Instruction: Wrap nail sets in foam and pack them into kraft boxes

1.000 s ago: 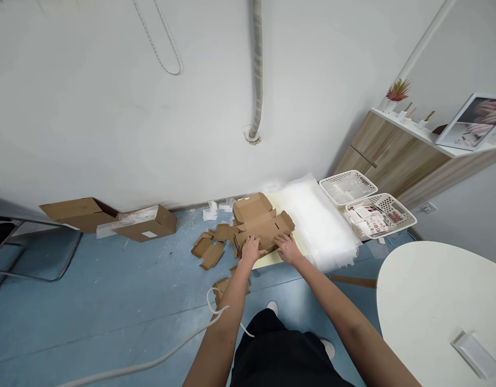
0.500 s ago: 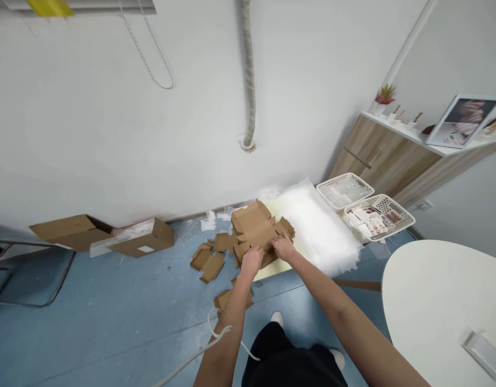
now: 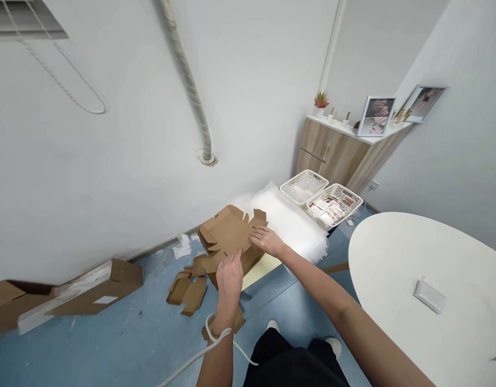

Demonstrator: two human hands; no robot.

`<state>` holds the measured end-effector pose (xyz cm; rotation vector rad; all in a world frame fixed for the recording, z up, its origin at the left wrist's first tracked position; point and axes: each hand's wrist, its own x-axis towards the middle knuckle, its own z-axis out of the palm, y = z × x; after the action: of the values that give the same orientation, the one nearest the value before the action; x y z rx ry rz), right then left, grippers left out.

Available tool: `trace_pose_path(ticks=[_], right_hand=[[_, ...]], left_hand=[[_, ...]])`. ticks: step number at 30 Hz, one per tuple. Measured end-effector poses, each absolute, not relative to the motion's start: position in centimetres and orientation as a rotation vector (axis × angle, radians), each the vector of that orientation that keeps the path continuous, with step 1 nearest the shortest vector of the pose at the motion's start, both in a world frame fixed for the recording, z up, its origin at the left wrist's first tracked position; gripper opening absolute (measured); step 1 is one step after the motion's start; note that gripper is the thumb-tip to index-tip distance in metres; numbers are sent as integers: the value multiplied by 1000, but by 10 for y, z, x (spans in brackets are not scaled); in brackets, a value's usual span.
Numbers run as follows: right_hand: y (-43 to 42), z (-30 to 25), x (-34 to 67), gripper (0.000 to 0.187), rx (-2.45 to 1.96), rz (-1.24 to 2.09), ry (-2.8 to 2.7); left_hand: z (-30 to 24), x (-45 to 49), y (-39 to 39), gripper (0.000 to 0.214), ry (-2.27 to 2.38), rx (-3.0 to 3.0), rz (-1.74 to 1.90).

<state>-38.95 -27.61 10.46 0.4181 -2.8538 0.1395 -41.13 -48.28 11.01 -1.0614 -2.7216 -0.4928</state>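
A brown flattened cardboard box (image 3: 230, 232) lies tilted on a low pile of similar cardboard, its flaps and tabs spread out. My left hand (image 3: 230, 273) grips its near edge, fingertips bent over the board. My right hand (image 3: 267, 240) holds the right edge near a slotted flap, its fingers on top and the thumb out of sight. Smaller folded cardboard pieces (image 3: 187, 293) lie on the floor to the left. Under the pile and to its right is a stack of white translucent sheets (image 3: 298, 231), with a pale yellow sheet (image 3: 260, 270) showing at the near side.
Two white baskets (image 3: 304, 186) stand beyond the sheets, one with printed cards. A white rounded table (image 3: 393, 258) is at right with a small clear case (image 3: 430, 295). An open carton (image 3: 122, 279) stands by the wall. A white cable (image 3: 199, 353) crosses my left forearm.
The flattened box has been raised and tilted, showing more of its broad panel. Both hands stay at its edges, now farther apart. The view has turned to the right.
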Motion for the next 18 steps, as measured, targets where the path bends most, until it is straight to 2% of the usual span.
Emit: trace_pose_path(ticks=[9,14,18], right_hand=[[-198,149,-272,38,-41,71,-2768],[-150,160,-154,40,-568,-31,-2749],[-128,146,-56,38,-1049,-117,-2700]], left_hand=[[139,-371,-389,48,-2457,-1518,-716],[146,-311,-300,49,-2212,-1952,-723],[126,-247,-234,50,-1926,-2300,-707]])
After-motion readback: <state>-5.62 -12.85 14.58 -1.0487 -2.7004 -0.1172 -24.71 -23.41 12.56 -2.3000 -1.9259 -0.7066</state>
